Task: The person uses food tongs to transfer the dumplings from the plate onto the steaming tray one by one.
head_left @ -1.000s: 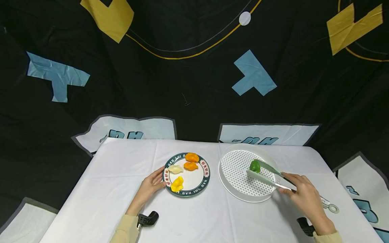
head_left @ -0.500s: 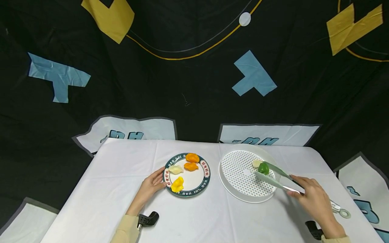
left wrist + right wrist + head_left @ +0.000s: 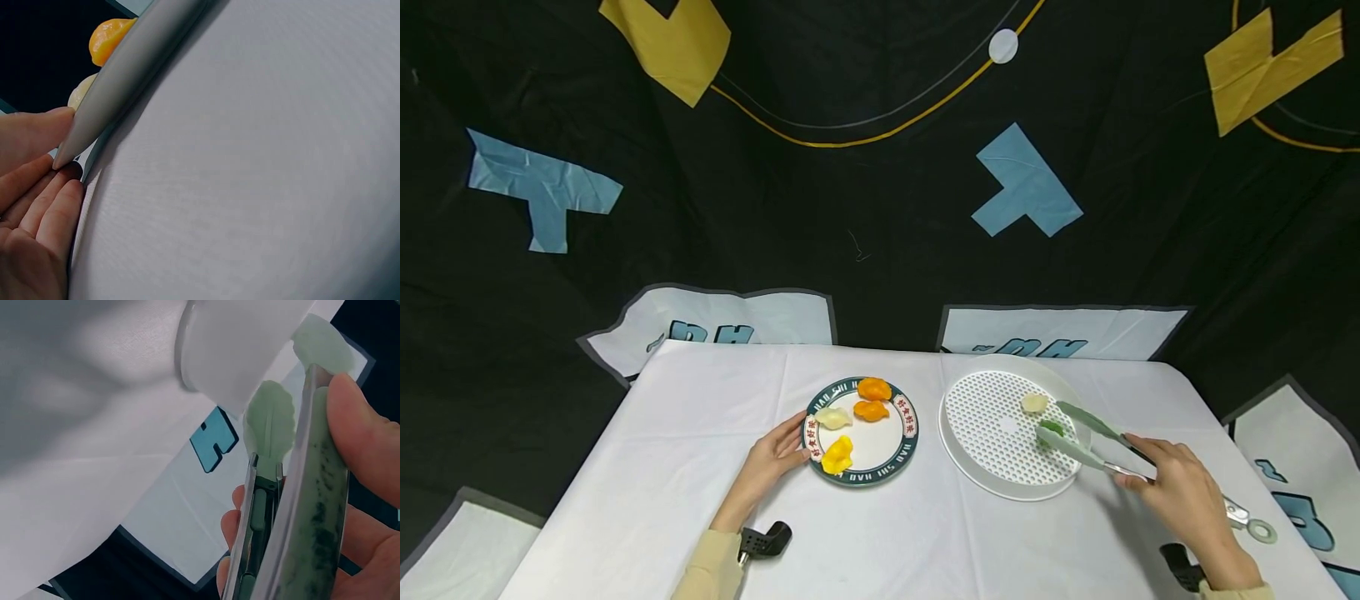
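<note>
Tongs with pale green tips are gripped in the right hand, fingers and thumb curled round the two arms; the tips stand slightly apart over the near right rim of the white perforated tray, with the green dumpling lying between them. Whether the tips press it I cannot tell. From the head view the tray sits right of the table's middle and holds two pieces: the green one and a pale dumpling toward its far edge. The right wrist view shows none of that food, only the tongs close up, the tips parted, and the tray's outer wall.

The left hand lies with relaxed fingers touching the left rim of the green-bordered plate, near the table's middle. Four dumplings lie on it: two orange, one white, one yellow. The left wrist view catches the plate's underside against the fingertips, and just two dumplings peeping over the rim.
</note>
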The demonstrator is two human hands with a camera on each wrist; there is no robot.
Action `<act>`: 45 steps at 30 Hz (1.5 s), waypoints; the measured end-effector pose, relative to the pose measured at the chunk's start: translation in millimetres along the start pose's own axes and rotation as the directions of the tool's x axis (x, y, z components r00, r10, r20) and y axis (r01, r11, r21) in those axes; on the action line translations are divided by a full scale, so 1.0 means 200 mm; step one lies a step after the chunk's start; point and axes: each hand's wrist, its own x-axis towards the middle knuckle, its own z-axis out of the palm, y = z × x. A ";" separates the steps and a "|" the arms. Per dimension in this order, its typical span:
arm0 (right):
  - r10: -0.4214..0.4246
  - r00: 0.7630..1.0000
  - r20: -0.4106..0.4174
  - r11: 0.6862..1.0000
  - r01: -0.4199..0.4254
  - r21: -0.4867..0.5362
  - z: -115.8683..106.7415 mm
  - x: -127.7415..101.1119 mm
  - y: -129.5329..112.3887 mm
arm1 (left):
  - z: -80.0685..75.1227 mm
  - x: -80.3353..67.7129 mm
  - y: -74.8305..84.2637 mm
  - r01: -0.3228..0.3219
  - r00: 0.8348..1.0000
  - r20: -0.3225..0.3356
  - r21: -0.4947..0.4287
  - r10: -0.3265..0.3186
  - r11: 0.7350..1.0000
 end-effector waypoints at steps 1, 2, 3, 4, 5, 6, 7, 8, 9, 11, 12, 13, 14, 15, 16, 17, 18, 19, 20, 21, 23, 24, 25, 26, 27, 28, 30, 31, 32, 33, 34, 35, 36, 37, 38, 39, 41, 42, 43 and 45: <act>0.004 1.000 0.004 1.000 -0.004 0.000 0.00 0.00 0.00 | 0.00 0.00 0.00 0.002 1.000 0.001 0.001 -0.002 1.000; 0.005 1.000 0.002 1.000 -0.005 -0.004 0.00 0.00 0.00 | 0.00 0.00 0.00 0.002 1.000 0.001 0.002 -0.002 1.000; 0.006 1.000 0.003 1.000 -0.006 -0.002 0.00 0.01 -0.01 | 0.00 0.00 0.00 0.002 1.000 0.001 0.003 -0.002 1.000; 0.010 1.000 0.007 1.000 -0.010 0.000 0.00 0.01 -0.01 | 0.00 0.00 0.00 0.005 1.000 0.000 0.001 -0.005 1.000; 0.012 1.000 0.010 1.000 -0.012 0.005 0.00 0.01 -0.02 | 0.00 0.00 0.00 0.004 1.000 0.001 0.001 -0.004 1.000; 0.014 1.000 0.011 1.000 -0.014 0.007 0.00 0.01 -0.02 | 0.00 0.00 0.01 0.005 1.000 0.001 0.002 -0.005 1.000; 0.015 1.000 0.012 1.000 -0.015 0.010 0.00 0.02 -0.03 | 0.00 0.00 0.00 0.004 1.000 0.002 0.002 -0.004 1.000; 0.016 1.000 0.013 1.000 -0.016 0.012 0.00 0.02 -0.04 | 0.00 0.00 0.01 0.002 1.000 0.002 0.002 -0.002 1.000; 0.017 1.000 0.015 1.000 -0.017 0.015 0.00 0.02 -0.04 | 0.00 0.00 0.01 0.001 1.000 0.003 0.001 -0.001 1.000; 0.016 1.000 0.013 1.000 -0.016 0.019 -0.01 0.03 -0.06 | 0.00 0.00 0.01 -0.001 1.000 0.004 0.004 0.001 1.000; 0.013 1.000 0.009 1.000 -0.013 0.021 -0.01 0.03 -0.07 | 0.00 0.00 0.01 -0.001 1.000 0.004 0.005 0.001 1.000; 0.009 1.000 0.006 1.000 -0.010 0.024 -0.01 0.03 -0.08 | 0.00 0.00 0.01 -0.001 1.000 0.003 0.004 0.001 1.000; 0.005 1.000 0.005 1.000 -0.005 0.029 -0.01 0.04 -0.08 | 0.00 0.00 0.01 -0.002 1.000 0.004 0.006 0.002 1.000; 0.002 1.000 0.003 0.999 -0.002 0.034 -0.01 0.04 -0.09 | 0.00 0.01 0.01 -0.002 1.000 0.004 0.005 0.002 1.000; -0.003 1.000 0.002 0.999 0.003 0.039 -0.01 0.04 -0.10 | 0.00 0.01 0.01 -0.003 1.000 0.004 0.005 0.003 1.000; -0.007 1.000 0.002 0.999 0.007 0.046 -0.01 0.05 -0.11 | 0.00 0.01 0.01 -0.003 1.000 0.004 0.003 0.003 1.000; -0.010 1.000 0.004 0.999 0.010 0.050 -0.01 0.05 -0.12 | 0.00 0.01 0.01 -0.003 1.000 0.003 0.002 0.003 1.000; -0.012 1.000 0.009 0.998 0.011 0.054 -0.01 0.05 -0.14 | 0.00 0.01 0.01 -0.002 1.000 0.002 0.001 0.002 1.000; -0.016 1.000 0.010 0.998 0.015 0.058 -0.01 0.06 -0.15 | 0.00 0.01 0.01 -0.001 1.000 0.002 0.001 0.001 1.000; -0.022 1.000 0.009 0.998 0.021 0.064 -0.01 0.06 -0.16 | 0.00 0.01 0.01 0.001 1.000 0.000 0.000 -0.001 1.000; -0.034 0.999 0.005 0.997 0.034 0.074 -0.01 0.07 -0.19 | 0.00 0.01 0.01 0.003 1.000 -0.002 0.000 -0.003 1.000; -0.044 0.999 0.003 0.996 0.043 0.081 -0.01 0.08 -0.20 | 0.00 0.01 0.00 0.003 1.000 -0.003 0.001 -0.003 1.000; -0.055 0.999 -0.001 0.995 0.054 0.089 -0.01 0.08 -0.22 | 0.00 0.00 0.01 0.003 1.000 -0.004 0.003 -0.003 1.000; -0.066 0.998 -0.006 0.993 0.066 0.099 -0.01 0.09 -0.23 | 0.00 0.00 0.01 0.004 1.000 -0.004 0.006 -0.004 1.000; -0.078 0.997 -0.012 0.991 0.079 0.108 0.00 0.09 -0.25 | 0.00 0.00 0.00 0.004 1.000 -0.005 0.007 -0.004 1.000; -0.091 0.996 -0.015 0.989 0.092 0.114 0.00 0.10 -0.26 | 0.00 0.00 0.00 0.005 1.000 -0.006 0.008 -0.005 1.000; -0.118 0.993 -0.028 0.985 0.121 0.125 0.01 0.10 -0.29 | 0.00 0.00 0.01 0.005 1.000 -0.005 0.007 -0.005 1.000; -0.132 0.991 -0.034 0.982 0.135 0.128 0.02 0.10 -0.31 | 0.00 0.00 0.01 0.006 1.000 -0.004 0.005 -0.006 1.000; -0.146 0.989 -0.040 0.980 0.150 0.132 0.03 0.11 -0.33 | 0.00 0.00 0.01 0.006 1.000 -0.002 0.001 -0.006 1.000; -0.157 0.987 -0.043 0.977 0.161 0.138 0.04 0.11 -0.34 | 0.00 0.00 0.01 0.007 1.000 -0.002 -0.007 -0.007 1.000; -0.169 0.985 -0.047 0.974 0.174 0.143 0.05 0.11 -0.36 | 0.00 0.00 0.01 0.006 1.000 -0.001 -0.013 -0.006 1.000; -0.180 0.982 -0.051 0.971 0.186 0.149 0.06 0.12 -0.38 | 0.00 0.00 0.01 0.004 1.000 0.000 -0.020 -0.004 1.000; -0.191 0.980 -0.051 0.967 0.197 0.159 0.07 0.12 -0.40 | 0.00 0.00 0.01 0.004 1.000 0.002 -0.026 -0.004 1.000; -0.201 0.978 -0.051 0.964 0.206 0.166 0.08 0.12 -0.41 | 0.00 0.00 0.01 0.002 1.000 0.003 -0.031 -0.002 1.000; -0.207 0.977 -0.050 0.961 0.213 0.176 0.09 0.13 -0.43 | 0.00 0.00 0.00 0.003 1.000 0.004 -0.037 -0.003 0.999; -0.216 0.975 -0.049 0.957 0.221 0.186 0.10 0.13 -0.45 | 0.00 0.00 0.00 0.003 1.000 0.005 -0.040 -0.003 0.999; -0.232 0.971 -0.049 0.950 0.237 0.204 0.12 0.13 -0.48 | 0.00 0.00 0.00 0.001 1.000 0.006 -0.040 0.000 0.999; -0.239 0.970 -0.047 0.946 0.243 0.216 0.13 0.14 -0.50 | 0.00 0.00 0.00 -0.001 1.000 0.007 -0.038 0.001 0.999; -0.243 0.969 -0.045 0.942 0.247 0.227 0.13 0.14 -0.52 | 0.00 0.00 0.00 -0.002 1.000 0.006 -0.035 0.002 0.999; -0.255 0.966 -0.047 0.935 0.258 0.245 0.15 0.14 -0.55 | 0.00 0.00 0.00 -0.004 1.000 0.006 -0.029 0.004 1.000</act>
